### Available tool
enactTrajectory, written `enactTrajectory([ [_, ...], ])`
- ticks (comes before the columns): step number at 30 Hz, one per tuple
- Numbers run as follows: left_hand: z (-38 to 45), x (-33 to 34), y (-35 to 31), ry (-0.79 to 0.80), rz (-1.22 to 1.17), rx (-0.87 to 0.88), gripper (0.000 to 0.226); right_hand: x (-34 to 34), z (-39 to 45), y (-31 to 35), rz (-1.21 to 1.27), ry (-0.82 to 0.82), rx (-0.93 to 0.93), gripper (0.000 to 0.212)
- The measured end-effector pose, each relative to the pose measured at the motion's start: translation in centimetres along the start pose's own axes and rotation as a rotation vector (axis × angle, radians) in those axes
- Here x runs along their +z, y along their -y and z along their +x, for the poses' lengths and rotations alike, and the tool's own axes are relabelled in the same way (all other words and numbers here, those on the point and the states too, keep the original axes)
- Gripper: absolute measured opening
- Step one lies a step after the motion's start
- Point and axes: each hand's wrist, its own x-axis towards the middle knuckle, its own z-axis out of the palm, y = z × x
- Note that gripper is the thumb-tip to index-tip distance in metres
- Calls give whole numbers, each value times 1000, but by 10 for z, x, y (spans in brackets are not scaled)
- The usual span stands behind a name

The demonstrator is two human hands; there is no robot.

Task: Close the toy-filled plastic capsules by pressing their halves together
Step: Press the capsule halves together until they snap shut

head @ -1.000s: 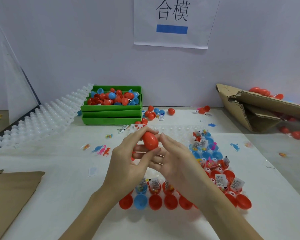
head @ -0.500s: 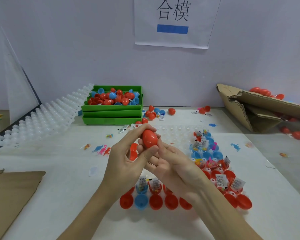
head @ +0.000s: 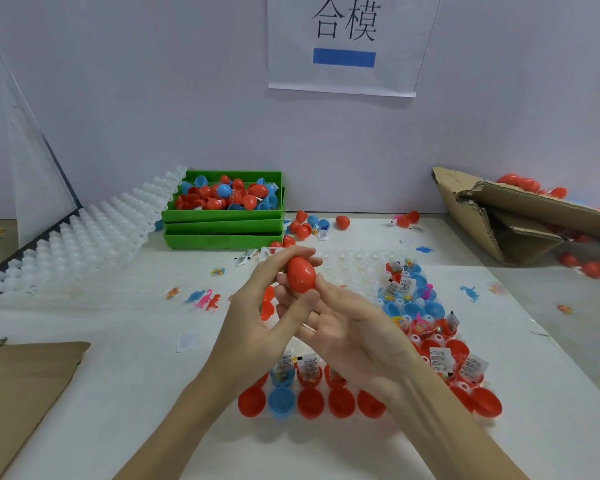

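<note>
Above tray, red capsule upright, long axis near vertical; left hand pinches it top and bottom, right hand fingers curled beside, touching.

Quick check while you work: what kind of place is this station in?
Probably a small assembly or packing workstation. A paper sign labels the station, green trays hold bulk capsule halves, and a clear cavity tray lines up toy-filled halves. Both hands hold a red capsule.
</note>
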Motion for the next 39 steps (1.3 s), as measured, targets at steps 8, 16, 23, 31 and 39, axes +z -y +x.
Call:
enactTrajectory([
  [8, 1, -2, 1, -47, 34, 14, 39, -2, 0, -2, 55, 15, 42, 35],
  [16, 4, -8, 5, -1, 90, -28, 40, 1, -1, 2, 15, -20, 22, 36],
  [23, 4, -6, 8, -58, 221, -108, 51, -8, -4, 34, -135, -280, -102, 30],
  [31, 10, -17, 16, -214, 203, -115, 31, -32, 38, 198, 134, -623, -457, 38],
  [39, 13, -19, 18, -251, 199, -135, 38, -85, 19, 164, -1410, -850, -144, 18],
])
